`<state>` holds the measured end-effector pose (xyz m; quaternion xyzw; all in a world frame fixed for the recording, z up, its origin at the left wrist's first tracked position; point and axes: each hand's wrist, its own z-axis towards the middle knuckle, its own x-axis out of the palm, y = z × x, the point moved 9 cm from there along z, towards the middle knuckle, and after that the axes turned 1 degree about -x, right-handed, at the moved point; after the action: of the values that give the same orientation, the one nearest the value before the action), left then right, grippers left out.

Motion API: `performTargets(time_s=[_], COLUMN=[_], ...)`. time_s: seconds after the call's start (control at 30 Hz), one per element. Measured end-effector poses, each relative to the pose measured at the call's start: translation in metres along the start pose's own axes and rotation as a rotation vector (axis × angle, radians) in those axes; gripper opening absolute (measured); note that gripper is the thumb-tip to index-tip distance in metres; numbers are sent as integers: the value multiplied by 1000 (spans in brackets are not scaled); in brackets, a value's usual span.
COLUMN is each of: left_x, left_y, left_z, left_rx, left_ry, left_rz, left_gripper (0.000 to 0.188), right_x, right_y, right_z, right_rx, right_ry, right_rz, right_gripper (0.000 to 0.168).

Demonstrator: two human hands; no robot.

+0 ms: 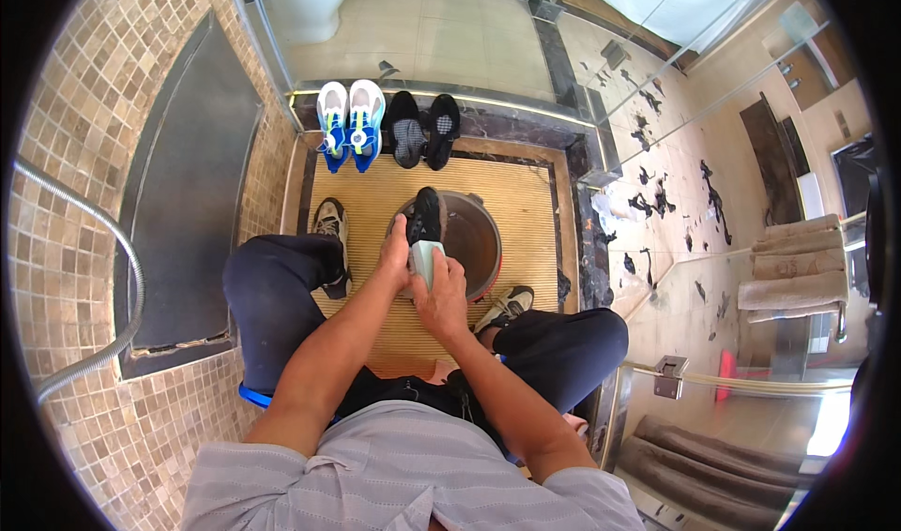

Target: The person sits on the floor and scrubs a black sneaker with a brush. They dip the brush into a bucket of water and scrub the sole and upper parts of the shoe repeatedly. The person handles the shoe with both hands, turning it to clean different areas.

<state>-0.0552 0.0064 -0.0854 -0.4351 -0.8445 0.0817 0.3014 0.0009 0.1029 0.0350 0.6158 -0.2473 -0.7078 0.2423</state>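
Note:
A dark shoe [425, 214] is held over the near-left side of a round basin [497, 239], toe pointing away from me. My left hand [398, 256] grips the shoe along its left side. In my right hand [443, 295] is a pale green block [426, 258], which looks like a bar of soap. Its far end meets the shoe, or lies just over it; I cannot tell which. Brownish water [470, 242] shows inside the basin. The shoe's near end is hidden behind my hands and the block.
Blue-and-white sneakers [357, 126] and black shoes [424, 131] stand along the far stone ledge [507, 123]. My own shoes flank the basin on the ribbed floor [528, 214]. Glass panels [676, 130] border the right. A metal shower hose [134, 263] hangs by the tiled left wall.

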Motion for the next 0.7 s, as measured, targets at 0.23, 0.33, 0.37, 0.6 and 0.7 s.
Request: performTargets(time_s=[0.23,0.33,0.37,0.6,0.7], left_x=[24,21,22,7,17], left_y=[14,6,0,6,19], left_z=[-24,-18,-18,11,1], left_rx=[70,49,64,136,168], left_ry=[62,86,100,148,172], left_rz=[204,166,113,94,93], left_gripper=[60,61,61,67,66], right_x=[-15,-7,-6,-9,-15], right_y=[-29,-27,-20,0,-17], right_z=[64,59,45,14,51], right_rx=[74,54,18,-28,84], right_ry=[-126,-80,-85,-86,-87], right_rz=[-177,-61,-18,-63,-156], right_gripper=[56,57,58,56,55])
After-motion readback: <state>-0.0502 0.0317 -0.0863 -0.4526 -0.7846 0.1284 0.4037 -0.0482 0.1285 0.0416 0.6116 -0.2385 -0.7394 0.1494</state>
